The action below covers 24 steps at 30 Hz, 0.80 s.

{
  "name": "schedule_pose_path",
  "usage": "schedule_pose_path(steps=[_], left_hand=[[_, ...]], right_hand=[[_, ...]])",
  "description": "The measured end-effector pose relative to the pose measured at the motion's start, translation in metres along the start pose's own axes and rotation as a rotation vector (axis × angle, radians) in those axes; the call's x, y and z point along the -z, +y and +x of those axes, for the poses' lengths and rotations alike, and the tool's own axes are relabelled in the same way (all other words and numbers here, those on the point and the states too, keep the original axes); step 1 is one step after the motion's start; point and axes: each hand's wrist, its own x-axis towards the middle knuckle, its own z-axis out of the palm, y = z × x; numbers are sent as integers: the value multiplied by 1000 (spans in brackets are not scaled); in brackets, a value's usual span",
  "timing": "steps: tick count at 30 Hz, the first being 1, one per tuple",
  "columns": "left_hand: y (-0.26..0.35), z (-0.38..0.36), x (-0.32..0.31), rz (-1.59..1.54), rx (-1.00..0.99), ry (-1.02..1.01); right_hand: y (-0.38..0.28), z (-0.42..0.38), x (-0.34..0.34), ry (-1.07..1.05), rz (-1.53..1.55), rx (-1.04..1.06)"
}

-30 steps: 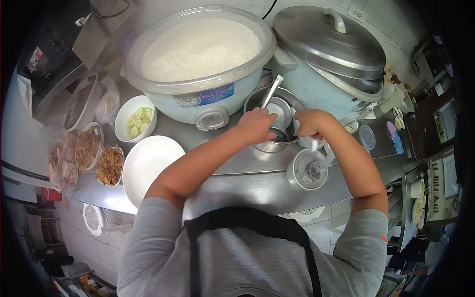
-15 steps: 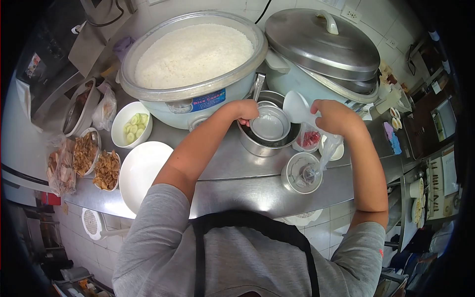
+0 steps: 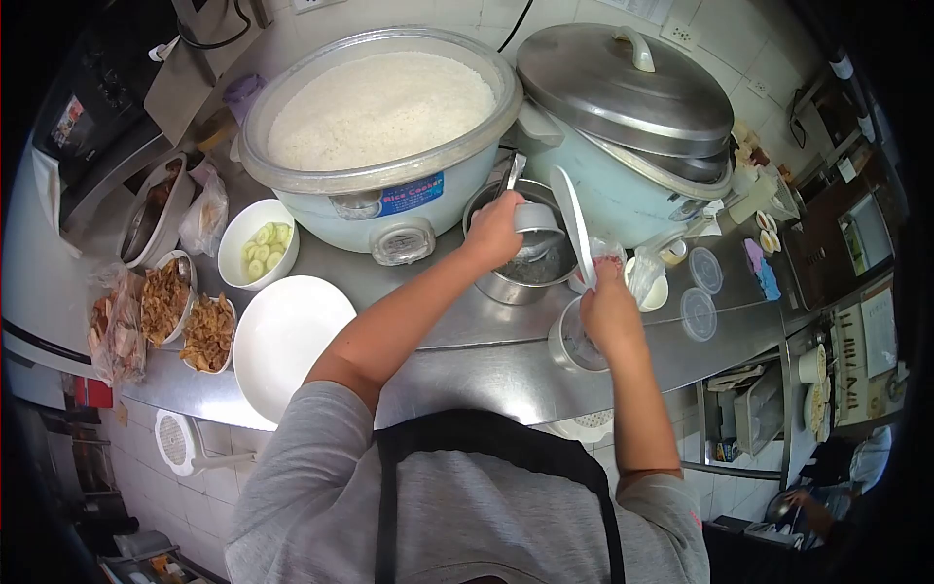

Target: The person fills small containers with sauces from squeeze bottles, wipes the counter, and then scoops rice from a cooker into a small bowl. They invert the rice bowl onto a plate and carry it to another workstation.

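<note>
My left hand is closed on a small metal cup, which is tilted over a metal pot with liquid in it. A metal utensil handle rises from the pot beside my fingers. In my right hand is the handle of a white paddle, its blade upright and seen nearly edge-on, right of the cup. Below the paddle stands a round container, partly hidden by my right hand. A clear plastic bag lies near that hand.
An open rice cooker full of rice stands behind, with a lidded cooker at its right. To the left are cucumber slices, a white plate and bowls of brown food. Clear lids lie right.
The cup has gone from level to tilted. My right hand has moved left and down, and the paddle has turned upright. The clear lids at the right have come into view.
</note>
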Motion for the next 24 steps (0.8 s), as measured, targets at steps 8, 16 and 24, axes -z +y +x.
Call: schedule_pose_path(steps=[8,16,24], left_hand=[[-14,-24,5,225,-631,254],[-6,-25,13,220,-664,270],[-17,-21,11,243,-621,230]], right_hand=[[-14,-38,-26,-20,165,-102],[-9,-61,-38,160,281,-23],[1,-55,-48,42,162,-107]])
